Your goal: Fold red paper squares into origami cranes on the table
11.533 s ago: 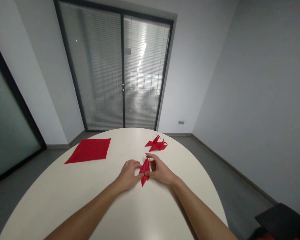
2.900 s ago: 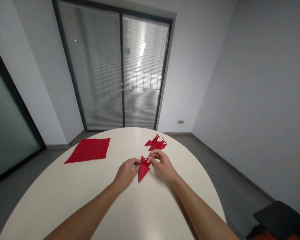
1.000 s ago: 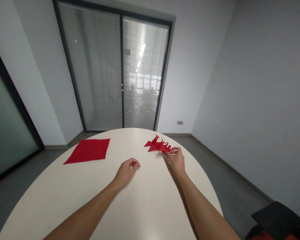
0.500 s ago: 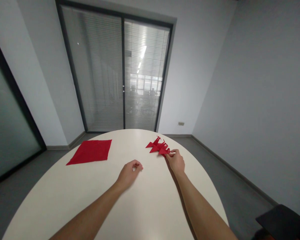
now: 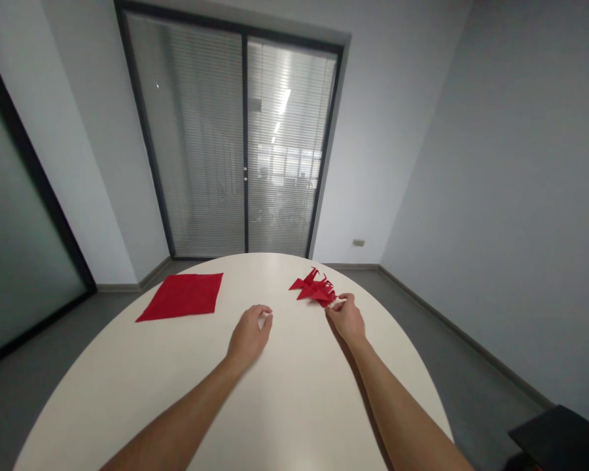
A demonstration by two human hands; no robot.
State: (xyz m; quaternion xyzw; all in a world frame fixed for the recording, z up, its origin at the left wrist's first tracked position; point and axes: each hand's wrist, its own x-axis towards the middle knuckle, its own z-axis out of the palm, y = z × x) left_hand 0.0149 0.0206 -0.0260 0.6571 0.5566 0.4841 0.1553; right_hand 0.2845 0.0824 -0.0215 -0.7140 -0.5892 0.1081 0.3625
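Several folded red paper cranes (image 5: 315,288) sit bunched together on the right part of the white round table (image 5: 275,392). At their near right end is my right hand (image 5: 348,318); its thumb and index finger are apart beside the nearest crane, and I see no paper gripped between them. Over the middle of the table my left hand (image 5: 250,332) hovers with its fingers loosely curved, a small gap between thumb and fingers, and nothing in it.
Flat red square sheets of paper (image 5: 184,297), possibly stacked, lie at the left of the table. Beyond the far edge stands a glazed partition with blinds (image 5: 245,144). A black chair (image 5: 564,435) is at the lower right, off the table.
My left hand has drawn back slightly to the left, and its fingertips have parted. My right hand has eased a little away from the cranes. The view has shifted slightly.
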